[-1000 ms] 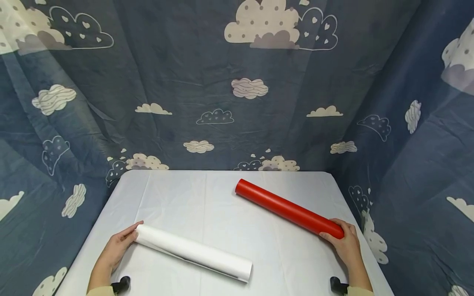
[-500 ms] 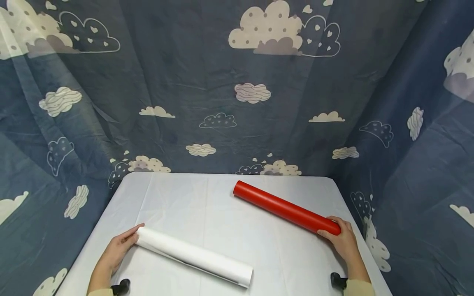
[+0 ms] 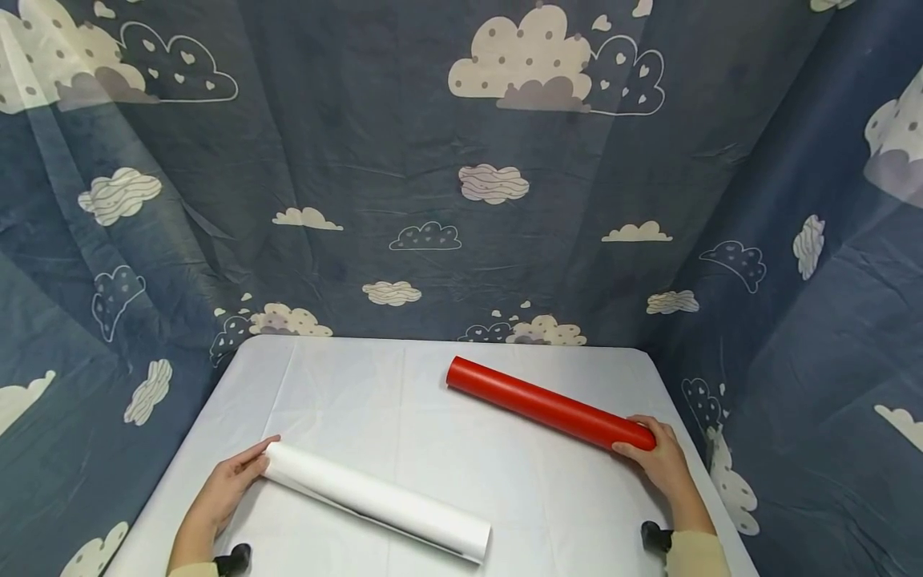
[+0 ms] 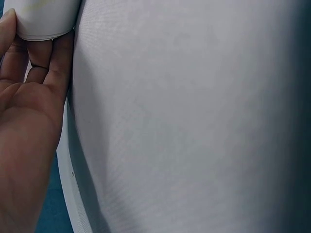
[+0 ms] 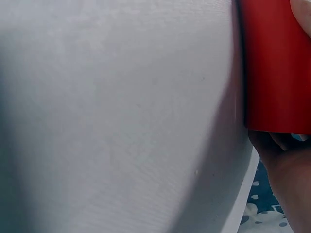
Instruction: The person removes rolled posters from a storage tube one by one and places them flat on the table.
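Note:
A white roll (image 3: 375, 498) lies slanted across the left and middle of the table, a loose edge showing along its lower side. My left hand (image 3: 223, 489) pinches its left end, and in the left wrist view the thumb presses one side of the roll (image 4: 46, 17) while fingers reach under the layered rim. Farther back on the right, a smooth red roll (image 3: 548, 405) lies at a similar slant. Its right end is gripped by my right hand (image 3: 662, 458), thumb on the near side and fingers over the far side. The right wrist view shows fingers (image 5: 279, 141) below the red rim.
A white cloth-covered table (image 3: 332, 401) lies under both rolls. Dark blue curtains (image 3: 346, 136) with cloud prints enclose it at the back and both sides. Black wrist mounts (image 3: 234, 559) sit at both wrists.
My right hand has shifted a little to the left, sliding the red roll left with it. The left hand and white roll have stayed nearly still. The head view has tilted slightly.

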A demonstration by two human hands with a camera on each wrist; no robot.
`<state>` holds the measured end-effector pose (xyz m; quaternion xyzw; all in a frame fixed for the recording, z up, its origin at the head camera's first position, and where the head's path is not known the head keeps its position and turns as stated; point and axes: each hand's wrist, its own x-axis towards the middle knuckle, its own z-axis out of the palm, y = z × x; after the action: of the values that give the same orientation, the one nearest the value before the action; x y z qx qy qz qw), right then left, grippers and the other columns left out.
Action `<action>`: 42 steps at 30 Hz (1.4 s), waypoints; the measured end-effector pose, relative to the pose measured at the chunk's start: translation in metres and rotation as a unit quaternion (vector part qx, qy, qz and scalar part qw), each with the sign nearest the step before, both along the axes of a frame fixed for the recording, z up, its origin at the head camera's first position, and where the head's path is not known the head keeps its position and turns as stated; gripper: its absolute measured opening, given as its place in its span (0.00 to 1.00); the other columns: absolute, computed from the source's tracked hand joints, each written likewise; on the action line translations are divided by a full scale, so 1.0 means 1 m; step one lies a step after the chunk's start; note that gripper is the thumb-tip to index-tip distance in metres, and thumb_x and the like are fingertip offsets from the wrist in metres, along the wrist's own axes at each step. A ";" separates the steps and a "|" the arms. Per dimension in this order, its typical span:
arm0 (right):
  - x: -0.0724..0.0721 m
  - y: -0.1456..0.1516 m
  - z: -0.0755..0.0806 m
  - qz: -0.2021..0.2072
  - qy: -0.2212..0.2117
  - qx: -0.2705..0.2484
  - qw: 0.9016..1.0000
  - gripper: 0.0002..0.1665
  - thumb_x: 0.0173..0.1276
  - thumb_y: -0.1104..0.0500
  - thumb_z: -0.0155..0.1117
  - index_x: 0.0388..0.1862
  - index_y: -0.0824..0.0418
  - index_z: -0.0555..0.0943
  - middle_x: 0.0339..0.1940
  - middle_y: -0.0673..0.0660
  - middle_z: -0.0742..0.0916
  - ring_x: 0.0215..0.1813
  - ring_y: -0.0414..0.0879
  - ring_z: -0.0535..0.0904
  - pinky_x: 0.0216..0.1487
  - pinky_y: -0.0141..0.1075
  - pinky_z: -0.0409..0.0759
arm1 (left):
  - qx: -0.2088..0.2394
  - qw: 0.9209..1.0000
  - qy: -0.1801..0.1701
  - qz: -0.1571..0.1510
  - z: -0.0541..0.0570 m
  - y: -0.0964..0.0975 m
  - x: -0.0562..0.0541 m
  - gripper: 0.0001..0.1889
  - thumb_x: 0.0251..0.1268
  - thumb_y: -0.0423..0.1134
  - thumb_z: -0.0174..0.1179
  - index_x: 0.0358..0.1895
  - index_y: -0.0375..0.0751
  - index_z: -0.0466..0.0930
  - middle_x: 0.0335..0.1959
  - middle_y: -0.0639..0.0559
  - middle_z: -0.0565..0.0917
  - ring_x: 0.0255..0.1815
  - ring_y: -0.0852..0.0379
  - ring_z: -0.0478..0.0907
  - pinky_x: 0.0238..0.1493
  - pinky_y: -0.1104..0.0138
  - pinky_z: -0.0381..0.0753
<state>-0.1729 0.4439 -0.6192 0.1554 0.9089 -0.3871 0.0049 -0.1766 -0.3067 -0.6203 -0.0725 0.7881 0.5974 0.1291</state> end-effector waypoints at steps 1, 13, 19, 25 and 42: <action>-0.001 0.001 0.000 0.002 0.000 0.001 1.000 0.50 0.68 0.38 0.75 0.80 0.57 0.65 0.76 0.73 0.65 0.71 0.70 0.65 0.67 0.67 0.77 | 0.002 1.000 -0.001 0.000 0.000 0.000 0.000 0.38 0.77 0.56 0.62 0.82 0.43 0.63 0.64 0.84 0.72 0.54 0.99 0.63 0.59 0.89 0.71; -0.012 0.003 0.002 0.012 -0.007 -0.005 1.000 0.50 0.68 0.38 0.75 0.79 0.58 0.66 0.76 0.73 0.66 0.71 0.70 0.65 0.68 0.67 0.75 | -0.003 1.000 -0.007 0.006 0.002 0.001 0.000 0.38 0.77 0.55 0.62 0.82 0.43 0.63 0.64 0.84 0.72 0.53 0.98 0.63 0.59 0.89 0.71; -0.025 -0.004 0.003 0.008 -0.009 -0.022 1.000 0.50 0.67 0.39 0.77 0.79 0.58 0.66 0.76 0.72 0.67 0.70 0.69 0.66 0.68 0.66 0.78 | -0.006 1.000 -0.003 0.008 0.000 0.000 -0.001 0.38 0.77 0.55 0.62 0.82 0.42 0.64 0.74 0.75 0.70 0.53 0.98 0.63 0.59 0.89 0.70; -0.041 -0.009 0.000 0.009 -0.005 -0.019 1.000 0.50 0.67 0.40 0.77 0.79 0.59 0.67 0.75 0.72 0.67 0.70 0.69 0.66 0.69 0.67 0.77 | 0.000 1.000 0.001 0.009 -0.001 0.000 -0.001 0.38 0.77 0.56 0.62 0.82 0.42 0.64 0.74 0.75 0.72 0.53 0.98 0.64 0.59 0.90 0.70; -0.092 -0.032 0.004 0.024 -0.014 -0.027 0.999 0.49 0.65 0.41 0.79 0.77 0.59 0.68 0.74 0.73 0.68 0.71 0.70 0.66 0.71 0.66 0.76 | -0.016 1.000 -0.004 0.007 0.003 0.000 -0.002 0.37 0.77 0.56 0.61 0.82 0.44 0.65 0.73 0.76 0.71 0.54 0.97 0.62 0.59 0.89 0.69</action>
<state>-0.2646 0.4117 -0.6148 0.1391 0.9012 -0.4092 0.0308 -0.1784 -0.3065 -0.6176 -0.0824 0.7968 0.5850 0.1269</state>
